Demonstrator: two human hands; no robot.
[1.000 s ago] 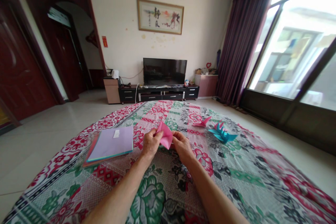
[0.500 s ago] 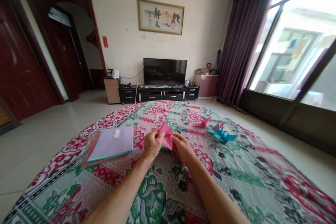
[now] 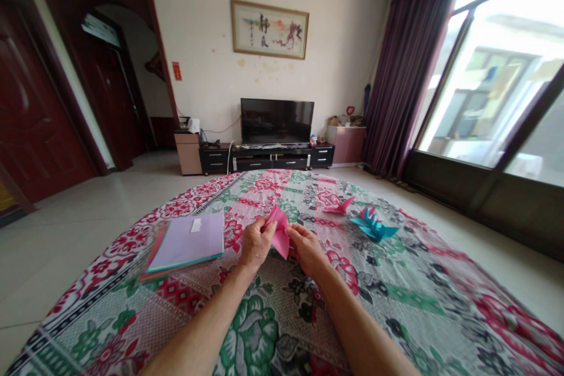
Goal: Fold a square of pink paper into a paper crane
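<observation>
A folded pink paper (image 3: 280,237) is between my two hands, above the middle of the table. My left hand (image 3: 257,242) grips its left side, with the thumb on top. The fingers of my right hand (image 3: 307,247) pinch its right edge. Part of the paper hangs down in a point between the hands. Some of my right fingertips are hidden behind it.
The round table has a flowered cloth (image 3: 251,329). On the left lies a stack of coloured paper (image 3: 187,244) with a small white piece (image 3: 196,225) on top. To the right stand a pink folded paper (image 3: 340,207) and blue folded papers (image 3: 374,227).
The lower point of the pink paper has swung slightly down and looks wider. My right fingers have shifted a little up and left along its edge.
</observation>
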